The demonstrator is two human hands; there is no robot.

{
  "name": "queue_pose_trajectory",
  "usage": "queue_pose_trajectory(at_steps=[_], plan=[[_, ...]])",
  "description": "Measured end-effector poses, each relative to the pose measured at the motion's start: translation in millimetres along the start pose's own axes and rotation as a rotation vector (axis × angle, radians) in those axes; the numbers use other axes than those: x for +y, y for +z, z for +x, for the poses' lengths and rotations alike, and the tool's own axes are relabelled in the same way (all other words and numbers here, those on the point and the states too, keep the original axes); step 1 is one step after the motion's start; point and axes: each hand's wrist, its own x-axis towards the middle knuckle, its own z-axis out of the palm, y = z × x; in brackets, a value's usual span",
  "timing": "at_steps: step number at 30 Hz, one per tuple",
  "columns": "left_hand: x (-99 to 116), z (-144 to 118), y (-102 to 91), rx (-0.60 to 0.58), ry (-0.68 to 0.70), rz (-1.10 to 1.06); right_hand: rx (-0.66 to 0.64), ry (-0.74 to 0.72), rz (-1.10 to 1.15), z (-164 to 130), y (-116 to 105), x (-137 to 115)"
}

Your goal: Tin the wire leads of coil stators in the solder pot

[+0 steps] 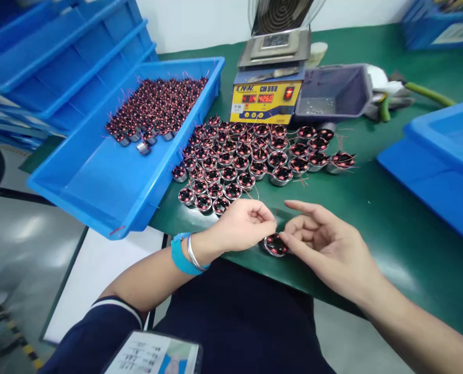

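A small motor stator (276, 245), a metal ring with copper windings and a black inside, sits on the green table near its front edge. My left hand (247, 223) is closed in a pinch at the stator's upper left rim, apparently on a thin copper wire of it; the fingertips partly hide the wire. On the other side, my right hand (328, 244) has its thumb against the stator's right rim. Its index finger is stretched out and the other fingers curl behind. Several more stators (228, 173) stand in a group just beyond my hands.
A blue bin (87, 176) with many stators stands at left, beside stacked blue bins (79, 57). Behind the group are a yellow-fronted soldering pot unit (266, 101) and a dark plastic tray (332, 91). More blue bins (449, 150) stand at right on the green table (371, 223).
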Motion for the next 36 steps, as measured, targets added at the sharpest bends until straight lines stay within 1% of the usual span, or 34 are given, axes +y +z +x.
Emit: queue_pose_trajectory(at_steps=[2, 5, 8, 12, 17, 20, 24, 28, 30, 32, 36], plan=[[3, 0, 1.6, 0.019, -0.036, -0.048, 0.001, -0.084, -0.052, 0, -2, 1], [7, 0, 5.1, 0.046, -0.061, -0.097, 0.010, -0.203, -0.205, 0, -4, 0], [7, 0, 7.4, 0.042, -0.060, -0.130, 0.033, -0.274, -0.334, -1, -6, 0], [4, 0, 7.0, 0.015, -0.056, -0.161, 0.083, -0.297, -0.324, -4, -7, 3], [3, 0, 6.3, 0.016, -0.047, -0.165, 0.074, -0.303, -0.315, -5, -6, 8], [3, 0, 6.6, 0.013, -0.047, -0.157, 0.101, -0.363, -0.381, -5, -5, 10], [3, 0, 6.9, 0.020, -0.036, -0.161, 0.150, -0.487, -0.479, -5, -6, 10], [3, 0, 6.7, 0.019, -0.026, -0.157, 0.147, -0.574, -0.517, -4, -7, 10], [3, -1, 6.8, 0.020, -0.025, -0.156, 0.158, -0.580, -0.525, -5, -7, 9], [2, -1, 6.9, 0.019, -0.022, -0.163, 0.167, -0.550, -0.517, -5, -7, 9], [0, -2, 6.4, 0.011, 0.003, -0.173, 0.126, -0.380, -0.419, -3, -5, 7]])
